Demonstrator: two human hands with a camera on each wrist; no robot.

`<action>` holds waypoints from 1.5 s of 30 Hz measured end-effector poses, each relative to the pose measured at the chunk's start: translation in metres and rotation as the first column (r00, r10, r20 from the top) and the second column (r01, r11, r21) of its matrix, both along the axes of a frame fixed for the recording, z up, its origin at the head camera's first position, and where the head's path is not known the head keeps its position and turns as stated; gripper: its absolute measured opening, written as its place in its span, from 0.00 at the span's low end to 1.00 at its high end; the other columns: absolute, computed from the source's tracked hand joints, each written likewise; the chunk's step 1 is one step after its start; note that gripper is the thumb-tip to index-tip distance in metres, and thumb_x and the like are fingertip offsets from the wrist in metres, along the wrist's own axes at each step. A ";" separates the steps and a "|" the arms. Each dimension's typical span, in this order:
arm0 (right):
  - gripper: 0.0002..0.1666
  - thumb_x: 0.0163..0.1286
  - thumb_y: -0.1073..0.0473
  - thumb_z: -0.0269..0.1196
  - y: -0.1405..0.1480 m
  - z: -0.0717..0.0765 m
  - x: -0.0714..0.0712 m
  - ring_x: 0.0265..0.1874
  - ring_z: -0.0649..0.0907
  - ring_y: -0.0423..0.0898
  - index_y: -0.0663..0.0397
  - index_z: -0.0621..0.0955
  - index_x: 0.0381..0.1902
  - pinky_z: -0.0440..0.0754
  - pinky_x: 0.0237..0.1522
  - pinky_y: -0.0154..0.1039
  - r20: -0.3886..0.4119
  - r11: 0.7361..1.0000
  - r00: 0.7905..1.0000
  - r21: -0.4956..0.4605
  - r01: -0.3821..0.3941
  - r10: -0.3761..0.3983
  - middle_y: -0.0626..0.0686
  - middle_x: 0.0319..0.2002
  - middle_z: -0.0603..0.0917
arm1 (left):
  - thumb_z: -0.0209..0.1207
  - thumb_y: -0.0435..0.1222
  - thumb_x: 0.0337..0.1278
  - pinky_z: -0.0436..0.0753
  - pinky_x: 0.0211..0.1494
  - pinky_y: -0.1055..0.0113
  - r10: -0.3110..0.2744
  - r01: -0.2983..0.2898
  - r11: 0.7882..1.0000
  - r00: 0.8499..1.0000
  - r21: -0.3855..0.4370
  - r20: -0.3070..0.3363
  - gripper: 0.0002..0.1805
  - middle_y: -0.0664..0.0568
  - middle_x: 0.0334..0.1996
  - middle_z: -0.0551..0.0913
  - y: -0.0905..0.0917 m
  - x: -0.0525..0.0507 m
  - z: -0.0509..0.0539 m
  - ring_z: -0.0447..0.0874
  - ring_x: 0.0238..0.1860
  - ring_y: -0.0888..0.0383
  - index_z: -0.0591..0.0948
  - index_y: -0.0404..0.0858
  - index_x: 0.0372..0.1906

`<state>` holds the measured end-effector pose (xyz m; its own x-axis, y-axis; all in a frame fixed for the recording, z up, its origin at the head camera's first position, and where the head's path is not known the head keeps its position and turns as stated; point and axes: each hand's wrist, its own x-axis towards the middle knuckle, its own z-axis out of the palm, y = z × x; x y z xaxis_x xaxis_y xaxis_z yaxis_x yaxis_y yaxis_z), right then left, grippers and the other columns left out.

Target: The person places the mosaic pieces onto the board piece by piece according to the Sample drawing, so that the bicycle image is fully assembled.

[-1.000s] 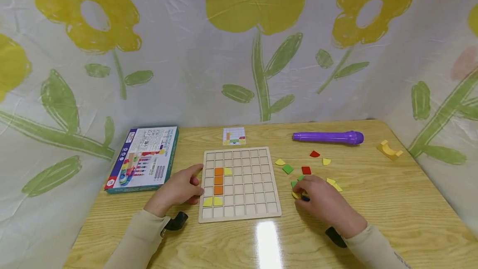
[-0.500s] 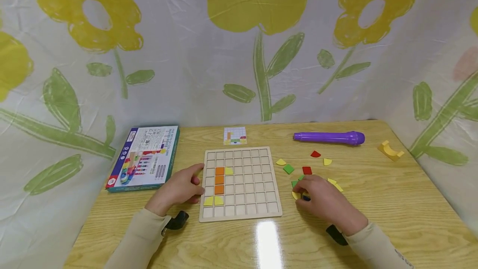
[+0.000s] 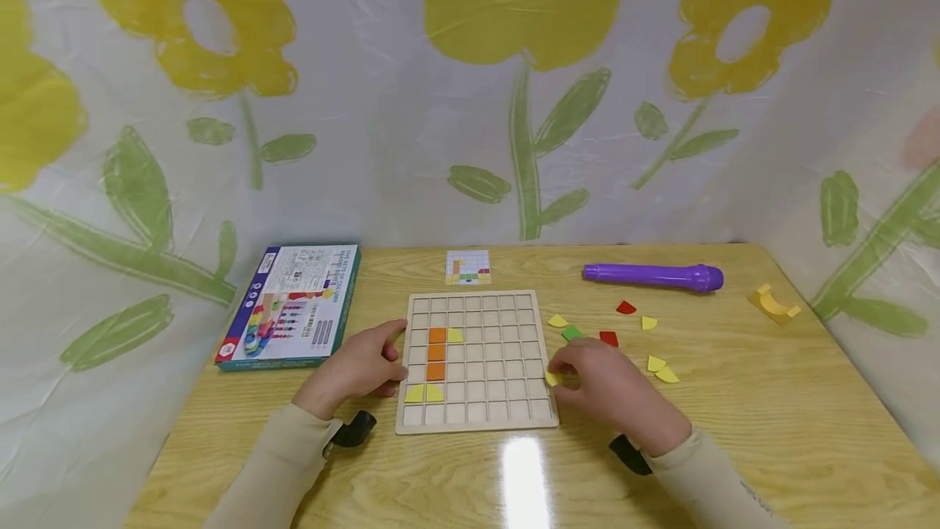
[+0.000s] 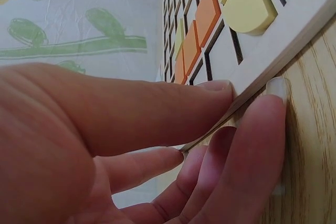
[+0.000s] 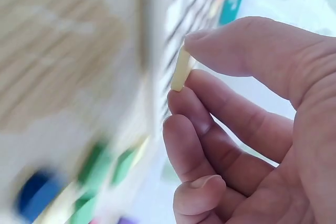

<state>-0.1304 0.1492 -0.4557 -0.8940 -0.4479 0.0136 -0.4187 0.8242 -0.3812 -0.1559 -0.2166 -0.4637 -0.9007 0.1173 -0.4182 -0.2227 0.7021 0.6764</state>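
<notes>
Yellow tile (image 3: 553,379): right of frame centre, by the right rim of the wooden grid board (image 3: 488,415), pinched between your right hand's (image 3: 617,382) thumb and fingers. Your left hand (image 3: 358,366), loosely spread, touches the board's left rim. Purple microphone (image 3: 646,276): right of frame.

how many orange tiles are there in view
3. All lie on the wooden grid board, in one column: the top orange tile beside a yellow piece, the middle orange tile below it, then the bottom orange tile. More may be hidden under the right hand.
</notes>
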 end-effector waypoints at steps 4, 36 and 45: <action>0.10 0.62 0.58 0.79 -0.033 0.005 -0.003 0.40 0.83 0.40 0.50 0.90 0.41 0.87 0.46 0.39 -0.037 0.996 0.996 -0.030 -0.085 0.084 0.44 0.38 0.88 | 0.70 0.30 0.65 0.88 0.35 0.64 -0.002 0.002 1.000 1.000 0.001 -0.004 0.44 0.45 0.43 0.76 0.001 0.001 0.000 0.81 0.32 0.53 0.65 0.40 0.84; 0.04 0.61 0.56 0.77 -0.168 -0.015 0.015 0.33 0.78 0.36 0.41 0.90 0.31 0.76 0.36 0.29 -0.153 0.937 0.924 0.038 -0.348 0.350 0.38 0.29 0.79 | 0.69 0.28 0.64 0.89 0.34 0.64 -0.046 0.047 0.998 0.998 0.031 -0.031 0.44 0.46 0.41 0.77 0.001 -0.002 -0.001 0.83 0.30 0.55 0.65 0.39 0.84; 0.06 0.59 0.56 0.77 -0.172 -0.016 0.016 0.32 0.77 0.36 0.40 0.88 0.29 0.72 0.31 0.28 -0.193 0.932 0.912 0.087 -0.352 0.362 0.39 0.28 0.77 | 0.68 0.28 0.64 0.90 0.35 0.63 -0.035 0.036 0.998 0.999 0.043 -0.029 0.44 0.45 0.42 0.77 -0.003 0.001 -0.001 0.83 0.30 0.54 0.65 0.38 0.84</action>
<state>-0.1141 -0.0226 -0.4719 -0.6549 -0.7414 0.1465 -0.7523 0.6209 -0.2203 -0.1546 -0.2193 -0.4648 -0.9070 0.1672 -0.3865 -0.1783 0.6790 0.7121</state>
